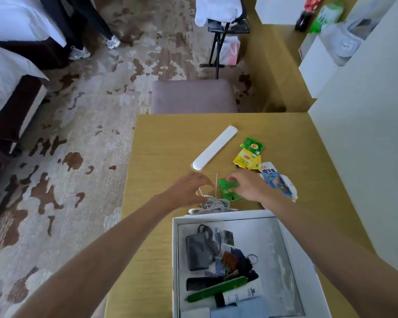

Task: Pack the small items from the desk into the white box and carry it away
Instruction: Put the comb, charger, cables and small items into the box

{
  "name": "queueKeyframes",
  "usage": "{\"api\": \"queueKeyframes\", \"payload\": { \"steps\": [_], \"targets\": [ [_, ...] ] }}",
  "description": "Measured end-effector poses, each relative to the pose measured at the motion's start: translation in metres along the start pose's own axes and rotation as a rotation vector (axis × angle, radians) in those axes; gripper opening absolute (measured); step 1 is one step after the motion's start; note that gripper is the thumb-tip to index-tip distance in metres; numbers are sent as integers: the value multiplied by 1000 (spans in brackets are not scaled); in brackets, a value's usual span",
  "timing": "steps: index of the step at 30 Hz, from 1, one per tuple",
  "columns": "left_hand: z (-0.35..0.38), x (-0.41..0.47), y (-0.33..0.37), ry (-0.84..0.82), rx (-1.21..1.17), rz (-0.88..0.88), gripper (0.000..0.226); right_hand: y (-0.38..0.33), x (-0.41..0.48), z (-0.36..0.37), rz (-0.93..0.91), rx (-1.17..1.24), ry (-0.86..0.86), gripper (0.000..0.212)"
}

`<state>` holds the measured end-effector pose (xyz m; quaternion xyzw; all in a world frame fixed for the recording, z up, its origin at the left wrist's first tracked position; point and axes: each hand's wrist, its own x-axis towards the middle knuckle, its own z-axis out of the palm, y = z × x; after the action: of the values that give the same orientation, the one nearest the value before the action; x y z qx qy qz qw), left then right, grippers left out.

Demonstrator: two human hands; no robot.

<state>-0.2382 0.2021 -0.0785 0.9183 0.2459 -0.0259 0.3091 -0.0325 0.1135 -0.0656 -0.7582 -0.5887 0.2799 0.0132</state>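
Observation:
The white box (pixel 292 253) lies open at the near edge of the desk (pixel 170 143), holding a dark charger, a black comb, a green stick, a white tube and other small things. Beyond it, my left hand (pixel 189 188) hovers with fingers spread over a coiled grey cable (pixel 213 205) and thin wooden sticks (pixel 216 183). My right hand (pixel 247 187) pinches a green packet (pixel 228 191) lying on the desk. Farther off lie a long white case (pixel 214 148), green (pixel 252 144) and yellow (pixel 247 159) tea bags and a blue-white packet (pixel 275 180).
A mauve stool (pixel 193 96) stands at the desk's far edge. A white wall panel (pixel 365 145) bounds the desk on the right. Beds are at the left, a person's legs and shoes at the top left, and a black folding rack (pixel 221 40) beyond the stool.

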Motion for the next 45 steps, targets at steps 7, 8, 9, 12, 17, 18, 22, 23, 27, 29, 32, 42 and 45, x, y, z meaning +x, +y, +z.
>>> {"api": "queueKeyframes", "payload": {
  "steps": [7, 8, 9, 12, 17, 18, 22, 23, 27, 29, 32, 42, 45],
  "targets": [
    [25, 40, 7, -355, 159, 11, 58, 18, 51, 25, -50, -332, -151, 67],
    [28, 41, 6, -371, 164, 1, 60, 18, 54, 27, -52, -364, -128, 67],
    [30, 41, 5, -369, 155, -14, 62, 19, 58, 29, -46, -384, -111, 66],
    [29, 35, 2, -285, 41, -37, 53, 23, 65, 30, 13, -310, -143, 64],
    [22, 25, 7, -253, 295, 14, 54, 29, 59, 22, 102, -22, -225, 48],
    [21, 25, 9, -264, 371, 11, 58, 29, 55, 18, 99, 17, -192, 47],
    [22, 25, 20, -280, 570, -18, 67, 27, 22, -2, 83, 297, 49, 42],
    [22, 24, 23, -271, 580, -36, 64, 25, 10, -8, 88, 373, 110, 38],
    [19, 13, 25, -221, 581, -75, 40, 18, -47, -29, 77, 563, 204, 12],
    [14, 7, 26, -169, 481, -89, 35, 14, -77, -36, 62, 627, 189, 13],
    [-2, -4, 32, -13, 127, -163, 39, 11, -118, -42, 40, 615, 198, 15],
    [-27, -61, 118, 207, -223, 27, 29, 20, -189, -29, -25, 47, -135, 31],
    [-7, -71, 141, 195, -207, 5, 31, 24, -195, -9, -99, -106, -272, 29]
  ]
}}
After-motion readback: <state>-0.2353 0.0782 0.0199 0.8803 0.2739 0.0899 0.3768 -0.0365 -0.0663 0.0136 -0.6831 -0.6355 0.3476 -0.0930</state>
